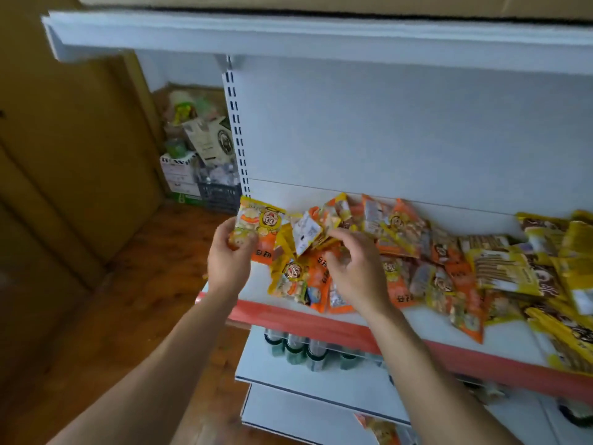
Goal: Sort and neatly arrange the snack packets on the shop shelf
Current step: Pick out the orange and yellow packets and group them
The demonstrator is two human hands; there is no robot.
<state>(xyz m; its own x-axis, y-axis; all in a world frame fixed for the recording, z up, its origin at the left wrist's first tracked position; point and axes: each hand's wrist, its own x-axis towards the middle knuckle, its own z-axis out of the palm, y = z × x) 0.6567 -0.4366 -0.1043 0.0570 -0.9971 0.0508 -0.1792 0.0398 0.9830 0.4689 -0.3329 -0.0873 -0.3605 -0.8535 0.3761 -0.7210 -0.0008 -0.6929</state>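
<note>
snack packets (378, 252) lie in a loose heap across the white shelf (426, 322) with the red front strip, orange and yellow ones mixed at the left end, a separate yellow-brown batch (545, 261) piled to the far right. my left hand (229, 255) is closed on one yellow packet (258, 224) at its lower half, thumb on the face, fingers behind; it's held up just off the shelf's left end. my right hand (349, 264) is curled down into the heap, fingertips pinching at a pale, back-side-up packet (306, 232); can't tell if it has a firm grip.

handling guess: light, thin film pouches, soft and crinkly, faces likely slick, so stacked ones will slide. contents look like small puffs, probably crushable, so pinch the sealed edges or bottom corner, not the belly.

orientation: held packet stands roughly upright, long axis vertical, printed face toward me, top seal up. heap packets point every way, several tilted against the back panel, some face-down. the pale one leans diagonally, long axis running upper right to lower left.
</note>
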